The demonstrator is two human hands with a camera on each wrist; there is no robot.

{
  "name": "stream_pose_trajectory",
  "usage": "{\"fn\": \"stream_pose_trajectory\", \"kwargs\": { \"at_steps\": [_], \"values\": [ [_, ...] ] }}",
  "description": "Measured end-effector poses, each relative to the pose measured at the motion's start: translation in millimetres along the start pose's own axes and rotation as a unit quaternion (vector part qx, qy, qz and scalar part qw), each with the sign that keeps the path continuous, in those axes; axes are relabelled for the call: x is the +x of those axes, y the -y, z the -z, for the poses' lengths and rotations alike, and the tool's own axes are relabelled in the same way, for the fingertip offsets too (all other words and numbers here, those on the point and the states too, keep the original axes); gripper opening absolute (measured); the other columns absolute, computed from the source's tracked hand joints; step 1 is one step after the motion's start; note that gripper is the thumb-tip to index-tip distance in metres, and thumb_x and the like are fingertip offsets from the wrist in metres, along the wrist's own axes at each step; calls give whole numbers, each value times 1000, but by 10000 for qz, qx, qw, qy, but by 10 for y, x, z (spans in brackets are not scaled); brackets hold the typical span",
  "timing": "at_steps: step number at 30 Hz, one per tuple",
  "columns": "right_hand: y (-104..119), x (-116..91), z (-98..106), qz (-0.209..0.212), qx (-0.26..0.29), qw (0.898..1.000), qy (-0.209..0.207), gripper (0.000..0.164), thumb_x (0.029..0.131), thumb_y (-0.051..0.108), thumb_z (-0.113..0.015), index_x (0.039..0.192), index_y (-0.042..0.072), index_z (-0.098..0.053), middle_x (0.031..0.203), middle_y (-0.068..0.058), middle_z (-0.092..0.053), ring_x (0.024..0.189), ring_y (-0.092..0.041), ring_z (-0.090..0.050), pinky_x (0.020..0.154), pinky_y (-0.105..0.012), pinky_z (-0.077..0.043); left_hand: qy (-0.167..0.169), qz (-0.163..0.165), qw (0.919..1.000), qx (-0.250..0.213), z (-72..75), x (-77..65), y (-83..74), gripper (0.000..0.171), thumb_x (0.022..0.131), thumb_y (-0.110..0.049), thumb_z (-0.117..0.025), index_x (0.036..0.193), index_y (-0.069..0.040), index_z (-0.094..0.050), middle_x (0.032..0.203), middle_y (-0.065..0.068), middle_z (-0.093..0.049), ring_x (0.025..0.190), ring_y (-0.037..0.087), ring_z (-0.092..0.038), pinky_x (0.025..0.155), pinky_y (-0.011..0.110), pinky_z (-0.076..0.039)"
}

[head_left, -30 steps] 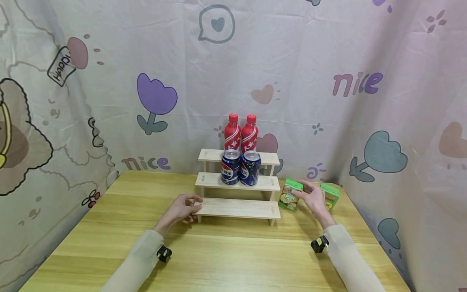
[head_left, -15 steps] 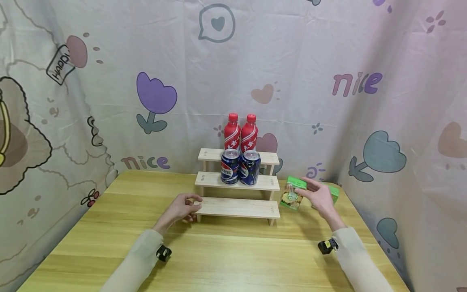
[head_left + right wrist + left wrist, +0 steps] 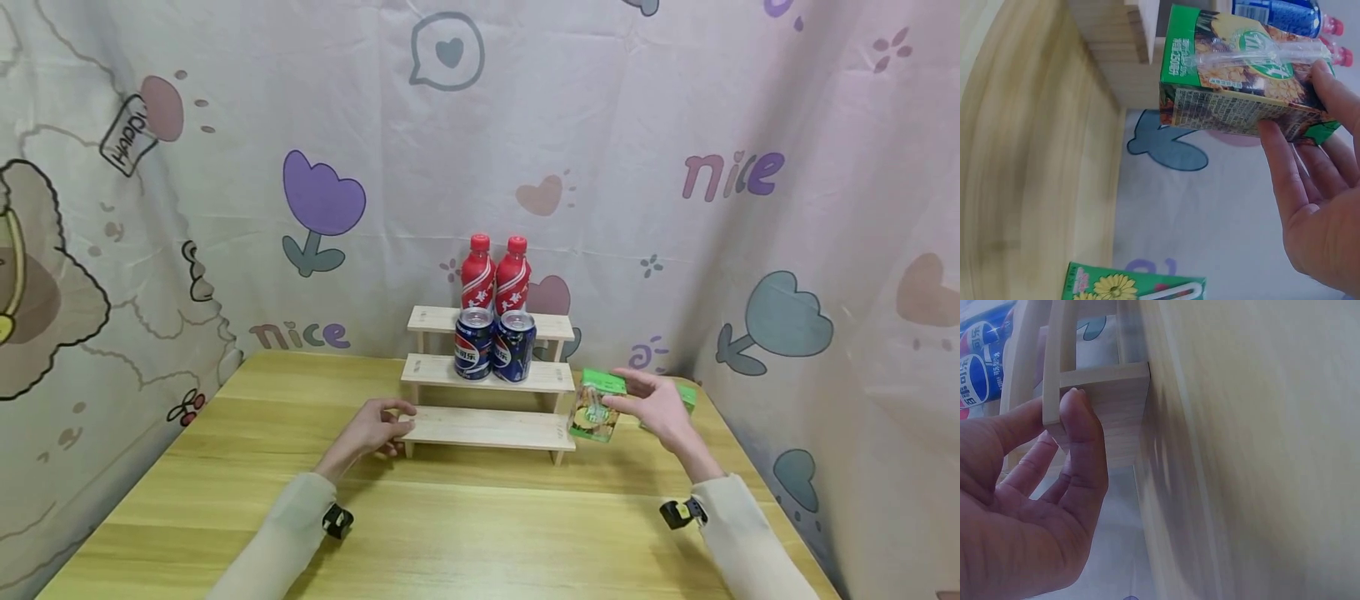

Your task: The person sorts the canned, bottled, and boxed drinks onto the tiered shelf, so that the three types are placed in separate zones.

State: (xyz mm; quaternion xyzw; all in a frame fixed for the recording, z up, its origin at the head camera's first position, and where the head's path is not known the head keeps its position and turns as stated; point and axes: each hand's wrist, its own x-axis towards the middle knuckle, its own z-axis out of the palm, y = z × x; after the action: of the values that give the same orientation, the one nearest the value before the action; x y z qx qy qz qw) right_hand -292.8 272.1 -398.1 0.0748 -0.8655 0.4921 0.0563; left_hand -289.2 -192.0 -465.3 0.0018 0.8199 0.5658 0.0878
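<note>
My right hand (image 3: 660, 410) holds a green pineapple juice box (image 3: 597, 406) between thumb and fingers, beside the right end of the wooden step shelf (image 3: 480, 427). A wrapped straw (image 3: 1254, 54) runs along the carton's front in the right wrist view. At the other end of the shelf, my left hand (image 3: 372, 427) pinches the lowest step's corner; in the left wrist view the thumb and a finger (image 3: 1082, 431) lie on either side of the board's end (image 3: 1052, 381). Nothing stands on that lowest step.
Two Pepsi cans (image 3: 474, 343) stand on the middle step, and two red bottles (image 3: 479, 271) on the top one. A second green juice box (image 3: 687, 397) is on the table (image 3: 480, 525), partly behind my right hand. A patterned curtain (image 3: 615, 108) hangs behind.
My right hand has picked up the nearer juice box, shifted it right, then brought it back left, close to the shelf's lowest step. The left hand keeps its place.
</note>
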Motion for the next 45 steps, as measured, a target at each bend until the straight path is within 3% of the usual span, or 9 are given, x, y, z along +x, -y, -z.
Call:
{"fn": "stream_pose_trajectory", "kwargs": {
  "at_steps": [7, 13, 18, 34, 45],
  "values": [
    [142, -39, -124, 140, 225, 9992, 284, 63, 77, 33, -84, 132, 10, -62, 117, -14, -69, 105, -18, -65, 82, -25, -56, -22, 7, 10000, -13, -13, -9, -13, 28, 91, -9, -68, 118, -5, -65, 77, 10, -59, 57, 18, -61, 53, 34, -59],
    [229, -34, -280, 169, 482, 9976, 476, 64, 79, 28, -83, 133, 6, -60, 119, -17, -69, 111, -26, -65, 82, -23, -56, -37, -7, 10000, -64, -14, -8, -7, 28, 90, -8, -69, 117, -5, -65, 76, 10, -59, 56, 18, -60, 52, 34, -59],
    [310, -29, -414, 95, 645, 9964, 544, 63, 79, 23, -83, 134, 5, -59, 122, -18, -67, 116, -32, -63, 88, -30, -58, -57, -31, 9999, -79, -16, -1, 5, 26, 90, -7, -69, 116, -4, -65, 75, 10, -58, 55, 18, -60, 51, 34, -58],
    [380, 43, -731, -28, 658, 9968, 448, 59, 74, 25, -86, 129, 15, -65, 130, -12, -64, 124, -32, -58, 103, -45, -50, -19, -40, 10000, -67, -6, -4, 1, 27, 91, -7, -68, 117, -4, -65, 74, 9, -58, 55, 18, -60, 51, 33, -58],
    [459, 88, -879, 15, 683, 9962, 534, 58, 75, 21, -86, 129, 14, -65, 122, -12, -68, 116, -28, -64, 94, -38, -57, 5, -8, 10000, -82, -12, -12, -16, 27, 91, -7, -68, 118, -4, -64, 74, 9, -58, 56, 18, -60, 50, 33, -58]
  ]
}}
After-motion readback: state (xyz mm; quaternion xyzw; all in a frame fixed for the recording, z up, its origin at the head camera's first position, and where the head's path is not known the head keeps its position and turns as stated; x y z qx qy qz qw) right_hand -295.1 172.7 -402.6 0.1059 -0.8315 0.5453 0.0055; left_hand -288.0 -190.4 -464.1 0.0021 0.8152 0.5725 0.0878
